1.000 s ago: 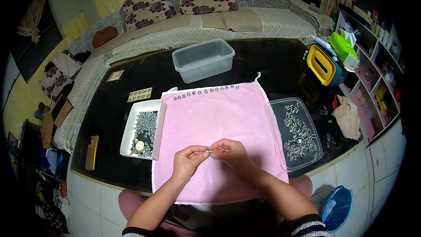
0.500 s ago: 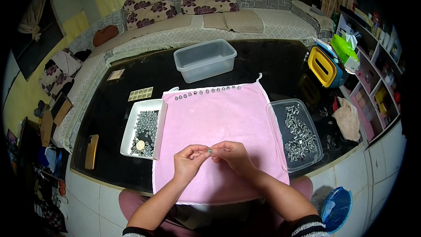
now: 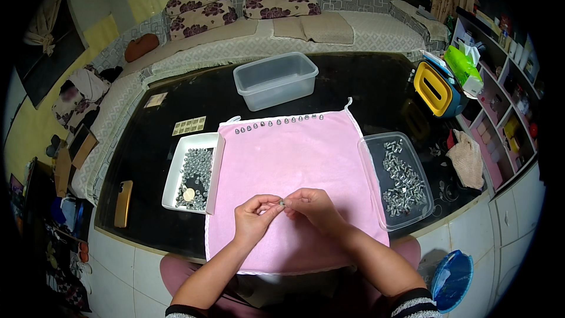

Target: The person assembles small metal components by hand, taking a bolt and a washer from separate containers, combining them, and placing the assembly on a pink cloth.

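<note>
Over the pink cloth (image 3: 282,165), both hands meet at the fingertips on one small silvery metal piece (image 3: 282,203). My left hand (image 3: 252,217) pinches it from the left, and my right hand (image 3: 313,207) pinches from the right. Fingers cover most of it, so its exact kind cannot be made out. Along the cloth's far edge stands a row of several small metal pieces (image 3: 278,122). To the left, a white tray (image 3: 217,168) holds many round, nut-like metal parts (image 3: 196,164) and a pale disc (image 3: 188,194). At right, a clear shallow lid (image 3: 373,168) holds many short cylindrical metal parts (image 3: 401,179).
Beyond the cloth on the black table (image 3: 194,97) stands an empty clear plastic tub (image 3: 276,85). A phone (image 3: 123,204) lies far left. A yellow-and-blue box (image 3: 434,89), a green tissue pack (image 3: 462,70) and a beige cloth (image 3: 465,159) are right. A blue bin (image 3: 453,282) stands on the floor.
The hands stay nearly in place; the fingertips shift slightly around the metal piece, which shows a little less now. Trays and row look unmoved.
</note>
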### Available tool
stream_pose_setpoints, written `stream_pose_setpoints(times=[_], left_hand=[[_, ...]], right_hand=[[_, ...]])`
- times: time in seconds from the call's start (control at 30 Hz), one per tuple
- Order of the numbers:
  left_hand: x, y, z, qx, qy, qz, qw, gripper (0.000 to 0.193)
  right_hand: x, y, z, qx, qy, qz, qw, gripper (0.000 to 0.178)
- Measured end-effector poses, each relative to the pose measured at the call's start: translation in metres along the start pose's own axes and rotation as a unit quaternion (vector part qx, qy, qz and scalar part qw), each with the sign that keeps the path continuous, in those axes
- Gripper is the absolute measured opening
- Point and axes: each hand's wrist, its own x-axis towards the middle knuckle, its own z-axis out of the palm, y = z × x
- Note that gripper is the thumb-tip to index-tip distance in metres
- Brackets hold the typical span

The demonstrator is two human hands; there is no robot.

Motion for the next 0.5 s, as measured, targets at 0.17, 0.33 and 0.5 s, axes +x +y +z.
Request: stream_pose_setpoints(times=[0.17, 0.33, 0.5], left_hand=[[0.0007, 0.0, 0.0001, -0.002, -0.008, -0.011, 1.0, 0.016], [0.0011, -0.0034, -0.0007, -0.025, -0.007, -0.021, 0.999, 0.017], [0.001, -0.0019, 0.0004, -0.035, -0.012, -0.02, 0.999, 0.017]], right_hand=[[0.0026, 0.0033, -0.0038, -0.029, -0.022, 0.01, 0.999, 0.022], [0.0036, 0.0047, -0.0014, -0.082, -0.013, 0.021, 0.996, 0.024], [0.0028, 0.0032, 0.0016, -0.155, -0.005, 0.016, 0.988, 0.031]])
